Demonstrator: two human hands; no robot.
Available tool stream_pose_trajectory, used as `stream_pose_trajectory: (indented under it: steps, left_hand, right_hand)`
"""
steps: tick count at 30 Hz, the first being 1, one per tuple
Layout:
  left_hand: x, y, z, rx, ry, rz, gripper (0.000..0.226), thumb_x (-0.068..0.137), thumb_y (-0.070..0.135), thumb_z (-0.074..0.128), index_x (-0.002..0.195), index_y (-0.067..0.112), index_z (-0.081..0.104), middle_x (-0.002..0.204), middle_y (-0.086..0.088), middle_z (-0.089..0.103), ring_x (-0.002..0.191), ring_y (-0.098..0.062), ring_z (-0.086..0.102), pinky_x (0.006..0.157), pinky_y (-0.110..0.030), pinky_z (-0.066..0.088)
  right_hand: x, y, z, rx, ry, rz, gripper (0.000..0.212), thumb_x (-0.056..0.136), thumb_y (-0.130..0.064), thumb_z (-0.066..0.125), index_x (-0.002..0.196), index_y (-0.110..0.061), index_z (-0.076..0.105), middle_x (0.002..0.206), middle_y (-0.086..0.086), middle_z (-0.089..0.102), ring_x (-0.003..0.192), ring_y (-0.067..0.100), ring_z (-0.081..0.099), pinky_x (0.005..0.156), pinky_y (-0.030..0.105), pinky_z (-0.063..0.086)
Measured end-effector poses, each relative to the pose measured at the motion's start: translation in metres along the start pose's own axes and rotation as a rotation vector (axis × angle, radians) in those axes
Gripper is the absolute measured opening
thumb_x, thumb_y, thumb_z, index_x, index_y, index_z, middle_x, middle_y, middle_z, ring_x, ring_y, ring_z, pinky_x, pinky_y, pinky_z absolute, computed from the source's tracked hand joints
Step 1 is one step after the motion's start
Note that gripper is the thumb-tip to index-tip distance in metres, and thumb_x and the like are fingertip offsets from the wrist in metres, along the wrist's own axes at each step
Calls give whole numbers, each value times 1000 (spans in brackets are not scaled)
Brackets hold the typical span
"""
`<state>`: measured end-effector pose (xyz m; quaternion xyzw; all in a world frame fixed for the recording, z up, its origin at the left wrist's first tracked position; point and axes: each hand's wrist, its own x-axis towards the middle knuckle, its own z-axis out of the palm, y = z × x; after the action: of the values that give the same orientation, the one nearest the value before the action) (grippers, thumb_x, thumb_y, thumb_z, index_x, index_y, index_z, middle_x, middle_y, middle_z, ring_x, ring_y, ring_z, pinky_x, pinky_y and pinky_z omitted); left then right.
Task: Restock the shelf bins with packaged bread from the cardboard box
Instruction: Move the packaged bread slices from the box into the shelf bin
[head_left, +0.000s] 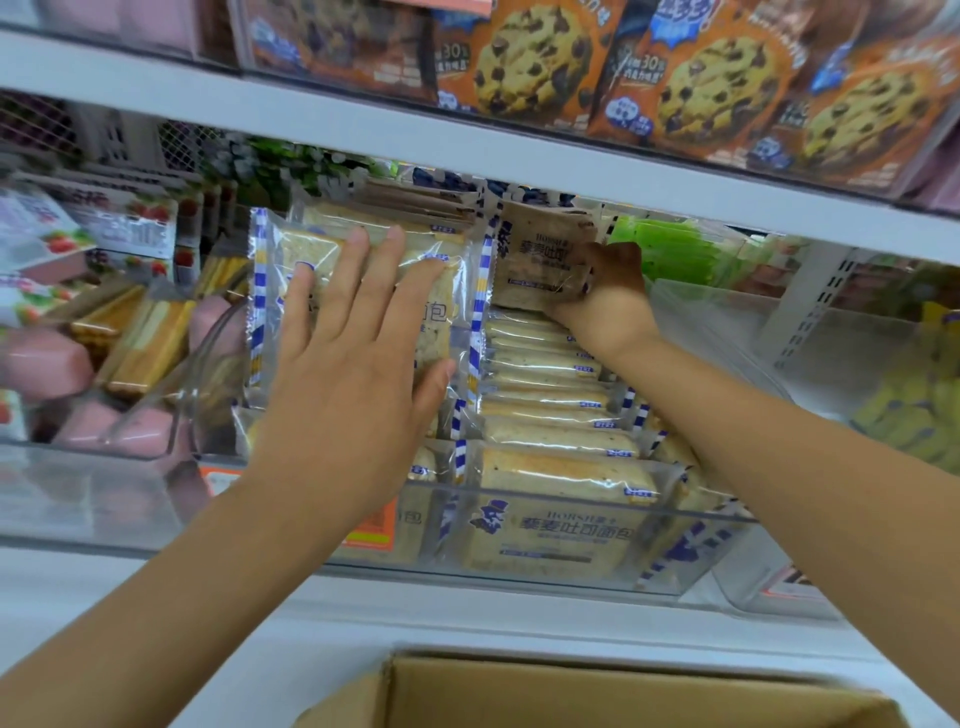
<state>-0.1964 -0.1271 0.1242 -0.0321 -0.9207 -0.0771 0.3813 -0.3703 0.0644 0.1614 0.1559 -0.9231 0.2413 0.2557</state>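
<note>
A clear plastic shelf bin (545, 582) holds two rows of packaged toast bread in clear wrappers with blue-striped edges. My left hand (353, 353) lies flat, fingers spread, against an upright bread pack (441, 312) in the left row. My right hand (602, 296) reaches deep under the upper shelf and grips a bread pack (535, 254) standing at the back of the right row. Several bread packs (550, 415) are lined up in front of it. The cardboard box (597, 696) is open at the bottom of the view, its inside hidden.
The white upper shelf (467, 150) hangs low over the bin, loaded with orange cookie bags (530, 62). Pink packs and layered cakes (140, 343) fill the bin to the left. Green and yellow packs (675, 254) lie to the right, beside a perforated white upright (821, 306).
</note>
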Motion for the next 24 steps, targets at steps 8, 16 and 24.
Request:
stream_pose_trajectory:
  steps: [8,16,24]
  left_hand:
    - [-1,1,-1,-61,9,-5,60,98,42,41,152,19,29,164,-6,14,153,-23,4,123,-48,0]
    - [-1,14,-18,-28,-29,-60,59,83,20,74,137,15,50,151,-19,34,145,-36,24,116,-57,23]
    - [-76,76,-51,-143,-130,-36,22,78,6,67,100,10,66,99,-11,63,92,-37,58,73,-43,49]
  right_hand:
    - [-22,-9,-16,-20,-82,10,56,82,-25,77,133,-17,55,143,14,38,134,30,36,97,20,33]
    - [-86,-22,-54,119,-176,-2,16,81,-15,76,92,-20,65,97,0,57,87,12,53,68,20,36]
    - [-206,-28,-94,295,-117,-124,10,80,0,64,83,-10,66,69,-7,50,62,9,47,71,26,42]
